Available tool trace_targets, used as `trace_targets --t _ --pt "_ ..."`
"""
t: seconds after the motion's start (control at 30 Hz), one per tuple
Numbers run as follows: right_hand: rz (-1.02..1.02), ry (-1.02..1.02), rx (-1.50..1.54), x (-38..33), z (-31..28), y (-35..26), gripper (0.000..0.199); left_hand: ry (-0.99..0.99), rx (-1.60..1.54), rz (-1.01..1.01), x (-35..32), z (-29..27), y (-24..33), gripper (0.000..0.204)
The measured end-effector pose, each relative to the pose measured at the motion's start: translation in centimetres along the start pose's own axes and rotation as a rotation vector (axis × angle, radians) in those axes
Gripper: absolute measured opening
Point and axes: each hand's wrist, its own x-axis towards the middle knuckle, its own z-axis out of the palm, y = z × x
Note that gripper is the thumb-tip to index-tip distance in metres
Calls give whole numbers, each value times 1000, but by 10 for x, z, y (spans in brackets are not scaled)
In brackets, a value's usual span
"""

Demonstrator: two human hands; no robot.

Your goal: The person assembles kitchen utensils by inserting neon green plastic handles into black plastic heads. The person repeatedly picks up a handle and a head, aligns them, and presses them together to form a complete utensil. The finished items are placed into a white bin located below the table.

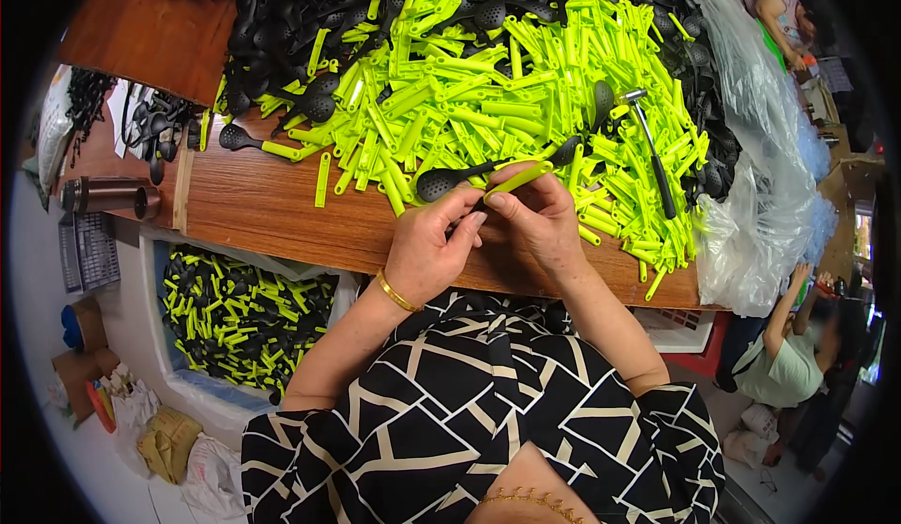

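Near the table's front edge, my two hands meet in front of my chest. My right hand [542,228] is closed on a lime-green handle [518,179], pinching it between thumb and fingers. My left hand [430,247] is closed on a thin black utensil shaft, mostly hidden by the fingers, where it meets the handle's lower end. Just beyond my left fingers lies a black perforated spoon [437,184]. Past my hands spreads a large pile of loose lime-green handles [507,109]. A small hammer [660,163] with a black grip rests on the pile's right side.
Black spoon heads [300,8] are heaped behind the handles. Left below the table stands a lined bin [171,336] of black and green utensils. A metal cup [117,196] lies at far left. Clear plastic sheeting [751,205] hangs at right; other people [786,360] are beyond it.
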Motion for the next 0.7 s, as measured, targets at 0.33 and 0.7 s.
trace_targets --t 0.33,0.7 --pt "148 -203 122 -16 -11 -10 47 -562 -1079 -398 -3 -13 -40 34" --pt "236 -397 -19 -29 -38 -18 61 -536 -764 -386 -21 8 -25 20"
